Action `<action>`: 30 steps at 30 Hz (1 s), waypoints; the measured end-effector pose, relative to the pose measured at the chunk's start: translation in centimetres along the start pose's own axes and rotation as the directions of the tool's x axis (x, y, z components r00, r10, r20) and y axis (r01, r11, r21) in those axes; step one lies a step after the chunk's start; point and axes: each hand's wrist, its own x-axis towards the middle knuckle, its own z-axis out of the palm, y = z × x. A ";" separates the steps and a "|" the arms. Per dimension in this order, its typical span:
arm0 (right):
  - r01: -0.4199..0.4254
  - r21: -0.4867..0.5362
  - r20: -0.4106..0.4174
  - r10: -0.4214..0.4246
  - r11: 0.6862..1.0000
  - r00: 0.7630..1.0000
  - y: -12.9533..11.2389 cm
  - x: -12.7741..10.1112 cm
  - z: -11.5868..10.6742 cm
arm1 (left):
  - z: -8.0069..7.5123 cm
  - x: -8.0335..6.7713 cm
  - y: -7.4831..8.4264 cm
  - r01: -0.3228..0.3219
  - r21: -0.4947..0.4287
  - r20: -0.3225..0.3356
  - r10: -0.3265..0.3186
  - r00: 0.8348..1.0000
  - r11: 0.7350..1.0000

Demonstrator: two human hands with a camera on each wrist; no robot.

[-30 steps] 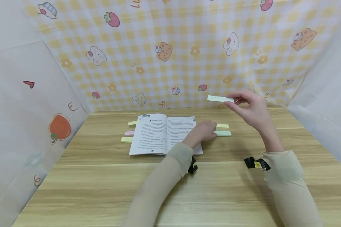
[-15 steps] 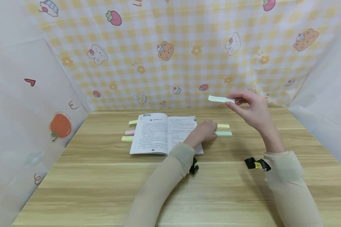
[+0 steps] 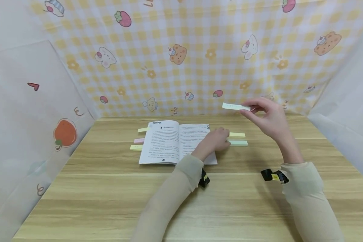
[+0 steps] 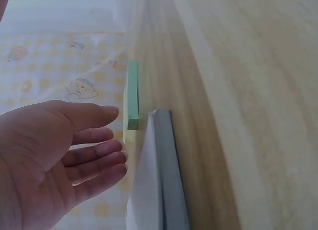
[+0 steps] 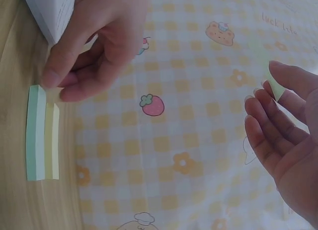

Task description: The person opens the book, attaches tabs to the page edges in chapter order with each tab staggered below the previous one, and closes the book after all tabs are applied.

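Observation:
My right hand (image 3: pixel 270 117) pinches a pale green sticky note strip (image 3: pixel 230 106) between thumb and fingers, raised above the table. Faint writing shows on the strip. My left hand (image 3: pixel 215 140) hovers by the right page of an open book (image 3: pixel 163 144). Its fingers are loosely bent and hold nothing in the left wrist view. Right beside the thumb lies a green sticky note pad (image 4: pixel 132 96); whether they touch I cannot tell. A yellow sticky note pad (image 3: pixel 237 134) lies just behind the green one, partly hidden by the left hand.
Yellow tabs (image 3: pixel 136 147) and a pink tab (image 3: pixel 139 140) stick out from the book's left edge. The wooden table (image 3: pixel 109 198) ends at a checked cloth backdrop (image 3: pixel 196 74). Black wrist cameras (image 3: pixel 267 174) sit at both cuffs.
My left hand has drawn back slightly to the left from the pads, and its fingers have loosened a little. The right hand keeps holding the strip at almost the same place.

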 end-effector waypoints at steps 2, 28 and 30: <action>-0.001 -0.004 -0.004 0.001 1.000 1.000 0.1 0.0 0.0 | -0.3 -0.3 0.0 0.011 -0.012 -0.020 -0.011 1.000 1.000; -0.019 -0.047 0.043 0.021 0.999 0.999 0.9 -0.3 1.4 | -2.9 -4.3 -2.8 0.081 -0.112 -0.207 -0.103 0.973 0.990; -0.013 -0.047 0.053 0.016 0.999 0.998 1.0 -0.4 1.7 | -2.9 -4.6 -3.1 0.083 -0.118 -0.212 -0.106 0.971 0.990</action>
